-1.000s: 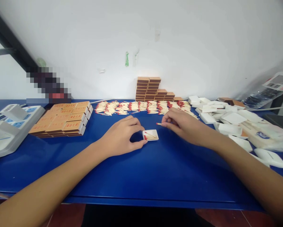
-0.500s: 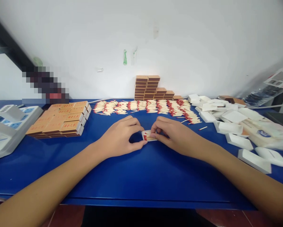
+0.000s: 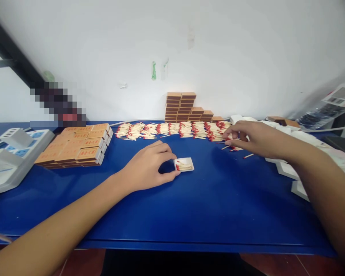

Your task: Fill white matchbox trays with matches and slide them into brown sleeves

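On the blue table, my left hand [image 3: 152, 165] grips the left end of a small white matchbox tray [image 3: 190, 163] between thumb and fingers. Several red-tipped matches [image 3: 185, 167] lie inside the tray along its near side. Over the right end of a long row of loose matches [image 3: 186, 129] is my right hand [image 3: 248, 138], its thumb and fingers apart and nothing seen between them. Its fingertips are at the matches there, and whether they touch any I cannot make out.
Orange matchboxes [image 3: 74, 143] are stacked at the left, beside a white power strip [image 3: 25, 153]. Brown-sided matchbox sleeves [image 3: 180, 107] stand piled against the wall. White empty trays [image 3: 287, 169] lie heaped at the right, partly behind my right arm.
My right hand has left the tray and moved right and away from me to the loose matches. The matches in the tray are now uncovered. My left hand stays on the tray.
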Motion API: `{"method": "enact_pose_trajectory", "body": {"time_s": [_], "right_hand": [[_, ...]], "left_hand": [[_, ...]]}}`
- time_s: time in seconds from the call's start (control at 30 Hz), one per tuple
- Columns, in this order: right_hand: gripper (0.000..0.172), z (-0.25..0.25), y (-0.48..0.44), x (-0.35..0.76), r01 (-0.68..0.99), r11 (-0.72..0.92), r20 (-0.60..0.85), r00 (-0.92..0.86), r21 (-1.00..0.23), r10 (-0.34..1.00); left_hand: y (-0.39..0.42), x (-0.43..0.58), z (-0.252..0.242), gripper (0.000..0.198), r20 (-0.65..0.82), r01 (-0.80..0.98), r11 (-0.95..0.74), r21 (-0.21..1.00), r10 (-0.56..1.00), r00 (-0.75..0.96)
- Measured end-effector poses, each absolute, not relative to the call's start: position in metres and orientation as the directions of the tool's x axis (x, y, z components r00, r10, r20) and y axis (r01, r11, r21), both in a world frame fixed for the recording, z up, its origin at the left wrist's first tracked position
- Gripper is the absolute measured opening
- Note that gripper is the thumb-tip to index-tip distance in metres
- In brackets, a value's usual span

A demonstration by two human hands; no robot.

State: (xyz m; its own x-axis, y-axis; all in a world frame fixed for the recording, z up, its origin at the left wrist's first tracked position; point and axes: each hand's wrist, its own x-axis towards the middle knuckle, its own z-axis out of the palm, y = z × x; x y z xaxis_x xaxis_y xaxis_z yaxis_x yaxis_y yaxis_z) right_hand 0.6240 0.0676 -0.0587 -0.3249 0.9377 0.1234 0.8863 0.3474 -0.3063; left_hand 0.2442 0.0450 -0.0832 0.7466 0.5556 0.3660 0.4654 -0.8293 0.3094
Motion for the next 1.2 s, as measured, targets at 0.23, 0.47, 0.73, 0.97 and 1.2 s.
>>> {"method": "enact_pose_trajectory", "body": {"time_s": [0.23, 0.47, 0.73, 0.97, 1.2], "right_hand": [[0.049, -0.065, 0.072, 0.622, 0.887, 0.274, -0.063, -0.319, -0.371, 0.946], [0.042, -0.077, 0.073, 0.604, 0.874, 0.356, 0.053, -0.360, -0.331, 0.932], [0.021, -0.068, 0.027, 0.529, 0.734, 0.545, 0.249, -0.485, -0.406, 0.839], [0.019, -0.074, 0.009, 0.495, 0.746, 0.535, 0.186, -0.506, -0.397, 0.842], [0.023, -0.047, 0.040, 0.601, 0.899, 0.357, 0.074, -0.350, -0.255, 0.934]], "left_hand": [[0.045, 0.244, -0.083, 0.026, 0.373, 0.468, -0.833, 0.297, 0.552, 0.746], [0.044, 0.243, -0.082, 0.026, 0.358, 0.472, -0.828, 0.304, 0.558, 0.748], [0.045, 0.246, -0.085, 0.025, 0.380, 0.466, -0.832, 0.302, 0.553, 0.741], [0.045, 0.250, -0.087, 0.020, 0.412, 0.444, -0.850, 0.282, 0.525, 0.745], [0.046, 0.246, -0.085, 0.025, 0.388, 0.461, -0.833, 0.308, 0.552, 0.738]]}}
